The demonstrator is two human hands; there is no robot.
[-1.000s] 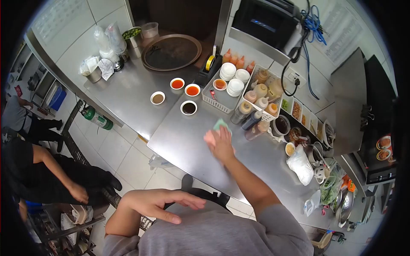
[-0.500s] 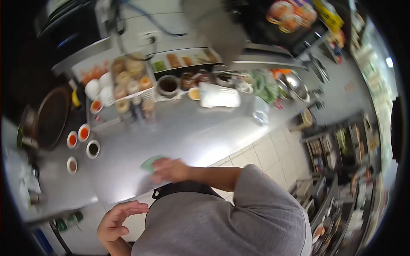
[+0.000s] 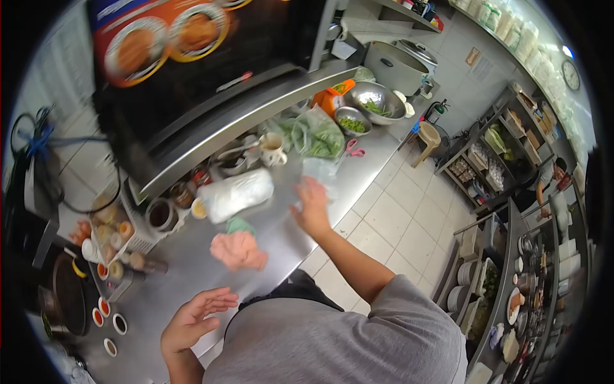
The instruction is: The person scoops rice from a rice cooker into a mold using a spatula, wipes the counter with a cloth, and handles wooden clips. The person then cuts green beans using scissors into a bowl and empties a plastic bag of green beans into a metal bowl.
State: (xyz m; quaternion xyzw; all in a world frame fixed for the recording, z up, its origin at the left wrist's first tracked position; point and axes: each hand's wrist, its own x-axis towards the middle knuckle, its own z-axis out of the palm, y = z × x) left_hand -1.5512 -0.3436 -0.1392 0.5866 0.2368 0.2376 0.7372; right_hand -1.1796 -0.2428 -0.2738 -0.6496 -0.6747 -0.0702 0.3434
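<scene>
Left hand [image 3: 201, 317]: empty, fingers loosely apart, by the near edge of the brushed-steel surface [image 3: 176, 272]. Crumpled pink-and-green cloth [image 3: 240, 249] inboard of that edge, unheld.

Right hand [image 3: 311, 208]: fingers spread, at limp clear plastic bag [image 3: 322, 171] by the right-hand front edge; contact unclear. Gathering loose folds likely beats pinching one layer.

Left end: small round white bowls [image 3: 121, 333], red and dark sauces. Far right corner: shiny round steel bowls [image 3: 391, 104], greens inside.

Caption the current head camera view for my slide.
Steel kitchen counter: open right hand near a clear plastic bag, left hand empty, pink cloth between them.
</scene>
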